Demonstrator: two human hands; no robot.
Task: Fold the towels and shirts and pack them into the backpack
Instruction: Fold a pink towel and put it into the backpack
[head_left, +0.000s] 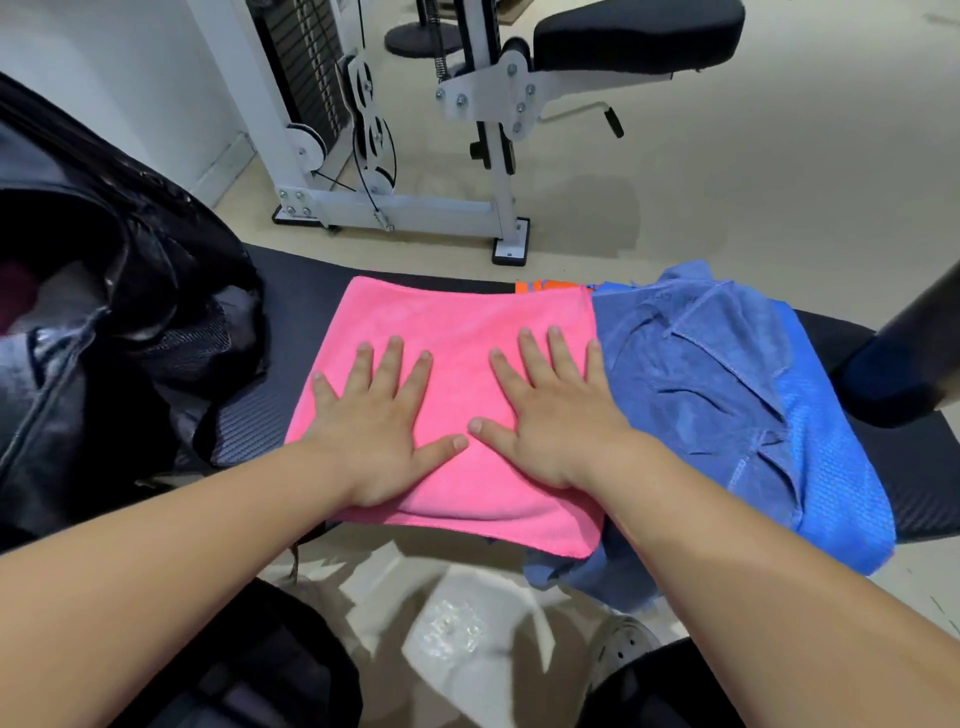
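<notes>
Left hand and right hand press spread fingers onto pink towel.

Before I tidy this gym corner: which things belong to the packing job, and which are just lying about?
Job: pink towel under left hand and right hand, blue towel, blue shirt, backpack.
Lying about: weight machine, padded seat.

Both the left hand and right hand press flat, fingers spread, on the folded pink towel, with the black backpack left of it and blue cloths touching its right edge
</notes>
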